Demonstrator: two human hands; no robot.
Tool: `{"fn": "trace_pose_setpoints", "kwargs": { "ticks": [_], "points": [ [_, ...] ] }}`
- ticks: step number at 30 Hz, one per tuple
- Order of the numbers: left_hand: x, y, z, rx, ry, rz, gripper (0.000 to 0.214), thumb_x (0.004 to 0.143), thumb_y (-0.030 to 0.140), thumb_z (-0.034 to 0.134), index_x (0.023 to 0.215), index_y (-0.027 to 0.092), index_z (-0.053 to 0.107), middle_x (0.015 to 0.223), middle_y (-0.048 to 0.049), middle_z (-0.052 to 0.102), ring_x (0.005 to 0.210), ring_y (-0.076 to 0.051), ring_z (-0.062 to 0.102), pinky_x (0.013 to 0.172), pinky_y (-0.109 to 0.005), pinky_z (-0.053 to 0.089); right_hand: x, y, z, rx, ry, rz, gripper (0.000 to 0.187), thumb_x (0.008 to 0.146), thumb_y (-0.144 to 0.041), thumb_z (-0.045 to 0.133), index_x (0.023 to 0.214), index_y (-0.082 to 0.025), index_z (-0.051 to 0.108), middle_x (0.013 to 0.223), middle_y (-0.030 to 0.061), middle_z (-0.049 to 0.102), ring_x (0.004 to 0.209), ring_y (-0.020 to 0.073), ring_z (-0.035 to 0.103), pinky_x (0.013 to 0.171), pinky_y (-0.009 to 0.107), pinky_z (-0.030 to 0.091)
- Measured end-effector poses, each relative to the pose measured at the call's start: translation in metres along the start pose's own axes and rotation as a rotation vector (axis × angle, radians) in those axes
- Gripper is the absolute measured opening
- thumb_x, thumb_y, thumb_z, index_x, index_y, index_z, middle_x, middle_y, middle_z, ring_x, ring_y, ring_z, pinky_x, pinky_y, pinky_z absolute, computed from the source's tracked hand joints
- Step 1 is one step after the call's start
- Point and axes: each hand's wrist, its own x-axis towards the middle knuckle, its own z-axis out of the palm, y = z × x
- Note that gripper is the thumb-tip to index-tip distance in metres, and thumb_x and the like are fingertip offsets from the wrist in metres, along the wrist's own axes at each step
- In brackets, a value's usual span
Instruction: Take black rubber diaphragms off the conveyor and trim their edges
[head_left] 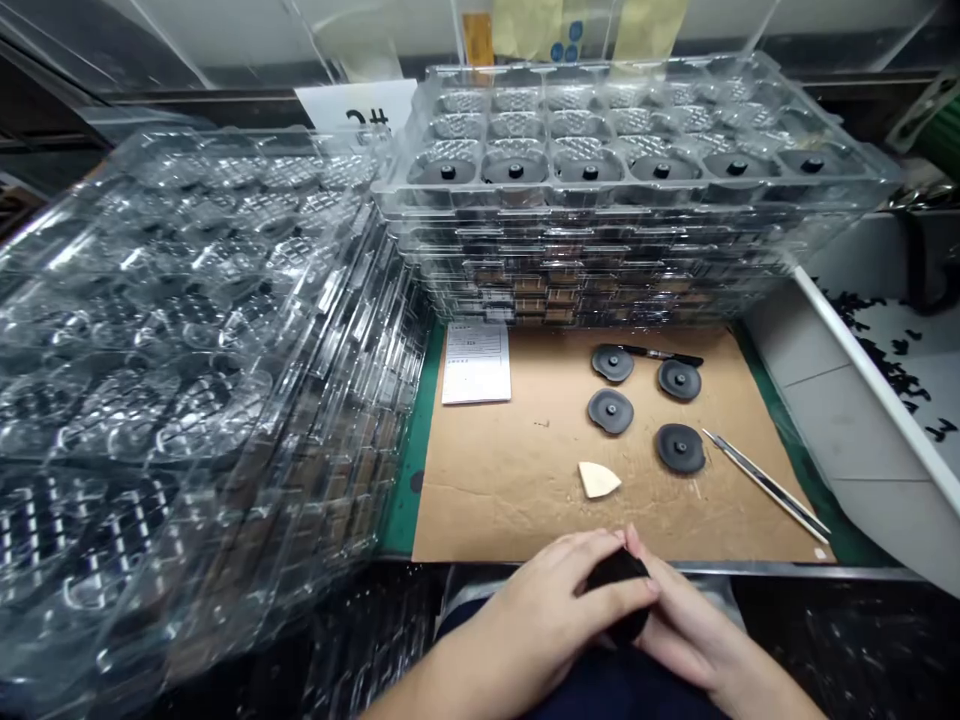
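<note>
Blk round disc (616, 583), mostly hidden, pinched btwn both hands just over near edge of the bench. L hand (551, 610) closed on it from the left, fingers (592, 553) wrapped over its face. R hand (686, 640) closed on it from the right, fingertips (634, 543) at top rim.

Straight ahead of grip, brown cardboard sheet (495, 500) on green mat (401, 510). On sheet, nearest grip, pale wedge-shaped piece (599, 480). Beyond it, four blk discs w/ centre nubs (610, 411), lying flat in loose 2x2 group, well apart. Just right of nearest disc, steel tweezers (765, 485), lying at a slant. Touching far edge of top pair, blk-handled tool (664, 354); exact kind unclear. Ahead-left of grip, printed paper form (476, 362) on cardboard.

Further ahead, stack of clear blister trays (600, 190), blk discs in top tray's front row. Left of grip, 2nd clear tray stack (187, 350), tilted. Right of grip, white-edged bin (862, 400) w/ small blk bits (892, 360).
</note>
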Motion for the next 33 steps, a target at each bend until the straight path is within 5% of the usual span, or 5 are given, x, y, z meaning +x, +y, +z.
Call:
{"fn": "trace_pose_setpoints", "kwargs": {
  "ticks": [5, 12, 19, 27, 33],
  "points": [
    [-0.008, -0.011, 0.009, -0.294, 0.126, -0.086, 0.049, 0.08, 0.021, 0.063, 0.126, 0.03, 0.049, 0.141, -0.0103, 0.043, 0.129, -0.025, 0.041, 0.106, -0.04, 0.035, 0.011, -0.013, 0.008, -0.625, 0.126, -0.166, 0.056, 0.084, -0.065, 0.039, 0.099, -0.017, 0.065, 0.081, 0.006, 0.067, 0.076, 0.0178, 0.064, 0.078, 0.031, 0.049],
    [-0.02, -0.045, 0.026, -1.483, 0.865, -0.403, 0.054, 0.076, 0.037, 0.067, 0.124, 0.033, 0.043, 0.134, -0.0095, 0.049, 0.118, -0.03, 0.053, 0.101, -0.043, 0.04, 0.037, -0.041, -0.017, -1.534, 0.695, -0.529, 0.039, 0.084, -0.053, 0.049, 0.102, -0.019, 0.058, 0.089, 0.0068, 0.058, 0.056, 0.015, 0.059, 0.057, 0.03, 0.048],
    [-0.005, -0.07, 0.011, -1.631, 1.084, -0.396, 0.052, 0.077, 0.032, 0.068, 0.123, 0.028, 0.044, 0.134, -0.0133, 0.05, 0.123, -0.031, 0.048, 0.109, -0.044, 0.031, 0.067, -0.011, -0.004, -1.69, 0.184, -0.778, 0.019, 0.091, -0.021, 0.044, 0.104, -0.023, 0.058, 0.088, 0.005, 0.06, 0.083, 0.0169, 0.059, 0.073, 0.028, 0.049],
    [0.01, -0.093, 0.017, -1.549, 1.143, -0.39, 0.048, 0.075, 0.027, 0.071, 0.117, 0.028, 0.048, 0.128, -0.0116, 0.055, 0.121, -0.027, 0.051, 0.104, -0.042, 0.037, 0.097, -0.07, 0.037, -1.329, 0.311, -0.71, 0.017, 0.087, -0.026, 0.053, 0.103, -0.022, 0.06, 0.1, 0.0016, 0.067, 0.084, 0.0145, 0.062, 0.07, 0.023, 0.049],
    [0.01, -0.094, 0.018, -1.571, 1.126, -0.422, 0.048, 0.074, 0.023, 0.071, 0.115, 0.029, 0.048, 0.128, -0.0097, 0.055, 0.118, -0.027, 0.053, 0.098, -0.038, 0.044, 0.101, -0.056, 0.054, -1.442, 0.221, -0.716, 0.017, 0.087, -0.02, 0.051, 0.1, -0.022, 0.062, 0.095, -0.0006, 0.069, 0.076, 0.0108, 0.062, 0.067, 0.02, 0.047]
  ]
}}
